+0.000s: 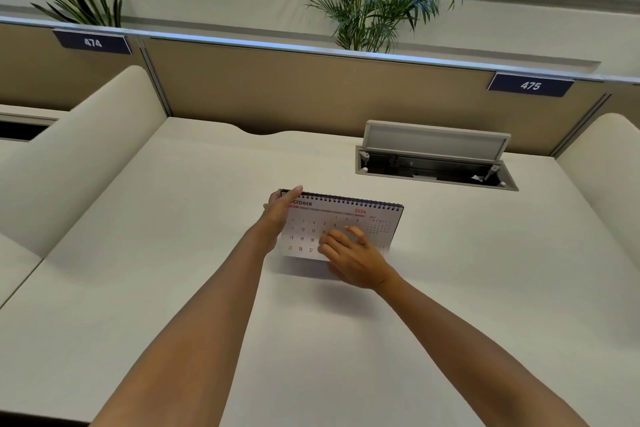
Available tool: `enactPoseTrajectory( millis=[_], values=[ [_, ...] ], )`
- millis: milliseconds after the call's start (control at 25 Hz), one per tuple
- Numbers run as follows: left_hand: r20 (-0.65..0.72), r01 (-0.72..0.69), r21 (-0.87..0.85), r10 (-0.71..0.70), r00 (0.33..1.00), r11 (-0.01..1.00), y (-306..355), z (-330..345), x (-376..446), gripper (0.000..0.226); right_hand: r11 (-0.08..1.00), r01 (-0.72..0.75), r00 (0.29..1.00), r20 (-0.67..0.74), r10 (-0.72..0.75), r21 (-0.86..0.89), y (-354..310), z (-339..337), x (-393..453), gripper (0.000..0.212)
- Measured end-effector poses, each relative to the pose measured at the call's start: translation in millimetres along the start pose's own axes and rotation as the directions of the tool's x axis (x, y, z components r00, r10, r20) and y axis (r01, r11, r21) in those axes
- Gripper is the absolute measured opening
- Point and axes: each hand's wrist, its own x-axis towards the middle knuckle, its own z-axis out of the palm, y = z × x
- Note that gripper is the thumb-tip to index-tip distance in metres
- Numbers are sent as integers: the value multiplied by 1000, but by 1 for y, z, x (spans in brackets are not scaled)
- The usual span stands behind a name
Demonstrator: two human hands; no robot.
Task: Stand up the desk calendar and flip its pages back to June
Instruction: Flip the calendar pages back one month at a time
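Note:
The desk calendar (349, 218) stands on the white desk (173, 253) near its middle, spiral binding on top, with the October 2026 page facing me. My left hand (278, 213) grips its upper left corner, thumb over the spiral edge. My right hand (353, 256) lies with spread fingers on the lower right of the front page and covers part of the date grid. The page's bottom edge looks slightly lifted and blurred.
An open cable hatch (436, 163) with a raised lid sits in the desk at the back right. A tan partition (311, 90) with signs 474 and 475 runs behind. Curved white dividers (79, 149) flank both sides. Plants stand beyond the partition.

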Motion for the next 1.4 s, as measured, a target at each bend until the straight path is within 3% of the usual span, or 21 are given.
enactPoseTrajectory(
  millis=[120,280,480,720,960,1120,1240,1400],
  values=[
    [20,11,17,-11,1000,1000,3,-2,-2,45,996,-51,991,-118,59,69,-5,-11,-5,4],
    [46,-9,35,8,999,999,6,-4,-3,42,939,-248,921,-243,305,237,-20,-26,-6,20],
    [67,-36,44,33,997,998,5,-4,-7,40,847,-388,848,-220,483,363,-25,-48,4,26],
    [56,4,116,-11,998,993,13,-5,-9,56,754,-457,830,-79,553,472,-27,-74,5,42],
    [54,105,-102,-99,994,989,13,-21,-3,86,760,-443,790,-194,582,475,-6,-112,28,32],
    [21,-25,-182,30,999,983,15,-13,-10,91,826,-410,797,-288,531,388,22,-139,63,27],
    [18,-139,-258,149,989,956,17,-3,-20,74,825,-460,797,-256,546,328,43,-153,89,32],
    [-18,-244,-246,248,969,938,15,6,-26,66,823,-483,759,-327,563,297,65,-160,112,37]
  ],
)
